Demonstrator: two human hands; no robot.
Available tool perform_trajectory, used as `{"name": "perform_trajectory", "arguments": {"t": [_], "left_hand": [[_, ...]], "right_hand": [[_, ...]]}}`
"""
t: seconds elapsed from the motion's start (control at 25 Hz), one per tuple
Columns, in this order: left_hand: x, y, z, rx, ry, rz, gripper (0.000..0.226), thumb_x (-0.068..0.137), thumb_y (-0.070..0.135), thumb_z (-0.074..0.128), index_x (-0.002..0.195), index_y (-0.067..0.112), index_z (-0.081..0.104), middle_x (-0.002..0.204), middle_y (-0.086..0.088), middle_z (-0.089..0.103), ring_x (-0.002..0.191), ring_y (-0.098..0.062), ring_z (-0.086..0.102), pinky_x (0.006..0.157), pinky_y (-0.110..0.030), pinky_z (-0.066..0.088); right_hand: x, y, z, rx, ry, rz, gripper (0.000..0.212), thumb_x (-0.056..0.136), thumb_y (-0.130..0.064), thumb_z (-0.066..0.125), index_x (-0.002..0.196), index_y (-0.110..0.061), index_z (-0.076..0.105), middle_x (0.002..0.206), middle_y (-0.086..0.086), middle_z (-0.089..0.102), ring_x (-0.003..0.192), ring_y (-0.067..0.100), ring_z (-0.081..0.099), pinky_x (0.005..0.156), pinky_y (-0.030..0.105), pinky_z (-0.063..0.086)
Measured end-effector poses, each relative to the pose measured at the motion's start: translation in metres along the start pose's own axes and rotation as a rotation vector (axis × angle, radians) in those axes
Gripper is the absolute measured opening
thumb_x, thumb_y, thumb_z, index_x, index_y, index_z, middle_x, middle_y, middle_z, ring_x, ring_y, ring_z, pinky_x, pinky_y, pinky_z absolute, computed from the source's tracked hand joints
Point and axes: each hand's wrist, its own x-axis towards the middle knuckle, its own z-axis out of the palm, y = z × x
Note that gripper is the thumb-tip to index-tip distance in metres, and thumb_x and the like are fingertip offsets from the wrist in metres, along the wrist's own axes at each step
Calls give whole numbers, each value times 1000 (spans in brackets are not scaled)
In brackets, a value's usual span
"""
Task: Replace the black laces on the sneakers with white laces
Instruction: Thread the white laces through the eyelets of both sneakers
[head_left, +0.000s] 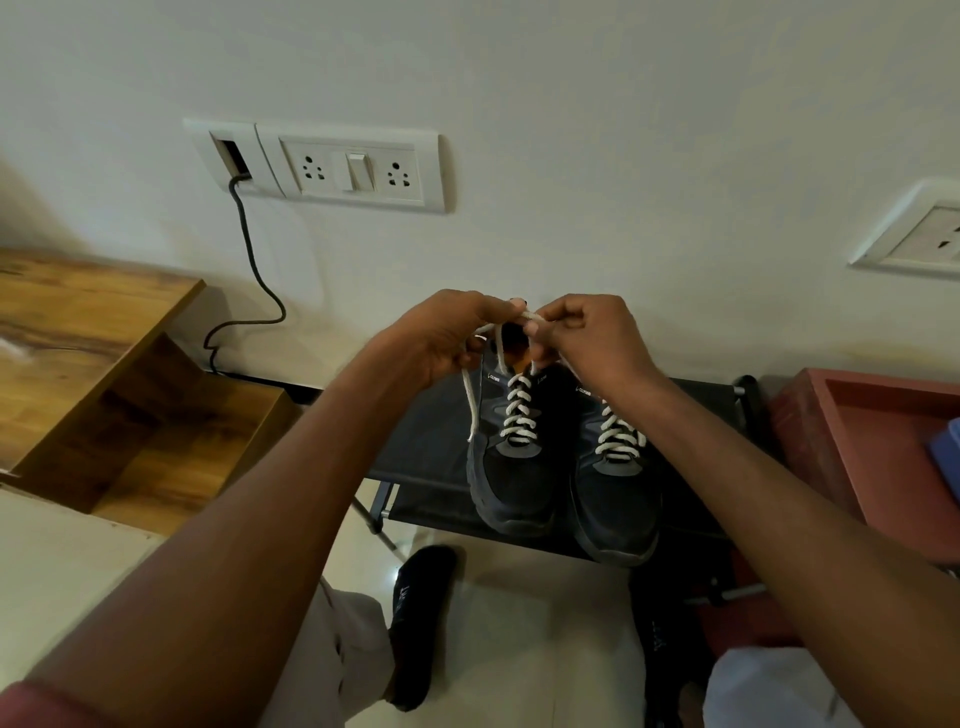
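A pale wall (571, 78) filled the upper half of the frame. A white switch plate (353, 169) with two sockets sat at upper left, a dark cable (254, 265) trailing down from it. Another socket plate (919, 234) showed at the right edge. Wooden furniture (88, 364) stood at left, what looked like a reddish box (852, 431) at right, glossy light floor (514, 623) below.

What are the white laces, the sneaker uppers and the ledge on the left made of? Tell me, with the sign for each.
White laces: probably woven cotton or polyester cord, matte; a twisted braid texture shows.
Sneaker uppers: look like dark knit or mesh textile, dull, with smoother grey panels near the toe, possibly synthetic.
Ledge: wood or wood-look laminate; brown grain pattern with a slight sheen.
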Motion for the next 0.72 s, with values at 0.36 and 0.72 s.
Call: {"name": "perform_trajectory", "arguments": {"t": [0.36,0.72], "left_hand": [[31,-41,-42,853,15,-3,26,93,31,75,91,4,78,81,-9,77,83,-24,72,84,-38,57],[42,-45,-9,842,-3,188,16,89,27,80,79,14,77,70,-4,76,58,-5,60,60,-23,44]], "right_hand": [[12,35,-36,-887,64,86,38,84,-22,79,121,-22,72,117,5,68,108,32,64,83,37,51],[10,49,6,-821,-69,-99,15,92,-45,75,96,-30,76,89,-7,72,98,22,66,101,49,43]]}}
